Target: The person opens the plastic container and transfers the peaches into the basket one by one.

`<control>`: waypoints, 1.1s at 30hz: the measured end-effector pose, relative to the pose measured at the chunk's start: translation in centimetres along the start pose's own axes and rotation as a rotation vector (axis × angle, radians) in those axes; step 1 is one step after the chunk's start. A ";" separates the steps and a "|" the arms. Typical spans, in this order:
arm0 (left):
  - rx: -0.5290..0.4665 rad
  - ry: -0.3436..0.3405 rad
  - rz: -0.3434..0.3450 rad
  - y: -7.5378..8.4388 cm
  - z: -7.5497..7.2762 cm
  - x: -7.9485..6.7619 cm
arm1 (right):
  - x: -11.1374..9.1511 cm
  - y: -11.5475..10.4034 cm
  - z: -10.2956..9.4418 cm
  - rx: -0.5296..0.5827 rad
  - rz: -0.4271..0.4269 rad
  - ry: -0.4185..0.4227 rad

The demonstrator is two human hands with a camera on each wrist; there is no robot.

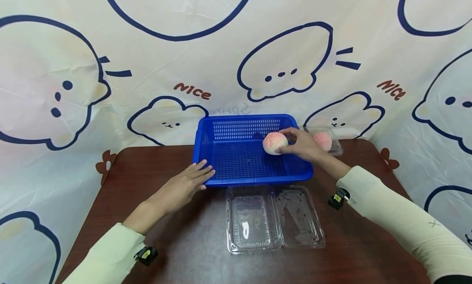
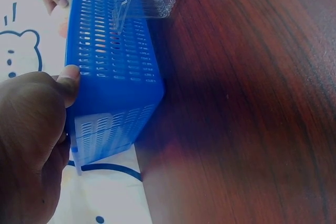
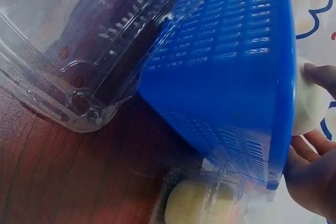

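Observation:
A blue plastic basket [image 1: 254, 180] with slotted walls stands on the table. My left hand [image 1: 184, 185] holds its near left corner, the fingers lying over the rim and the thumb [image 2: 69, 80] against the outer wall. My right hand [image 1: 300, 144] grips a round, pink-and-cream peach [image 1: 273, 143] between thumb and fingers, over the right part of the basket. In the right wrist view this peach [image 3: 308, 98] shows just beyond the basket's rim, partly hidden by it. Whether it touches the basket floor, I cannot tell.
An opened clear plastic clamshell box [image 1: 254, 218] lies in front of the basket, against its near side. Behind my right hand, another peach [image 1: 323, 141] sits in a clear box [image 1: 336, 148]. A patterned cloth [image 1: 221, 71] hangs behind the brown table [image 1: 191, 251].

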State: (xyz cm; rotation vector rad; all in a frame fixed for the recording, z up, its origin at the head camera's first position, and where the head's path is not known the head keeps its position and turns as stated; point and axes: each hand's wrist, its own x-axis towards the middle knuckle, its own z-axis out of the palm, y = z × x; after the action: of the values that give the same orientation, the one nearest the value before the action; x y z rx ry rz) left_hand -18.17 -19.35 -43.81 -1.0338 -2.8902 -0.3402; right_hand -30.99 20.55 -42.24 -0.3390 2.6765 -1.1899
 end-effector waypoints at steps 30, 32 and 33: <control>-0.003 0.005 0.002 0.1 -0.1 0.0 | 0.0 -0.5 0.7 -0.335 -0.155 -0.059; -0.005 0.004 -0.001 0.0 -0.1 0.0 | 0.0 -0.7 0.8 -0.349 -0.173 -0.065; -0.005 0.003 -0.003 0.0 -0.1 0.0 | 0.0 -0.7 0.9 -0.354 -0.177 -0.066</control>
State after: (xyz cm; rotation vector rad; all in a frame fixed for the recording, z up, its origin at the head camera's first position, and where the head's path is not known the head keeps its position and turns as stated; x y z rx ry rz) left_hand -18.15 -19.33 -43.70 -1.0283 -2.8902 -0.3486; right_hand -30.65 19.47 -42.32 -0.6680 2.8394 -0.7218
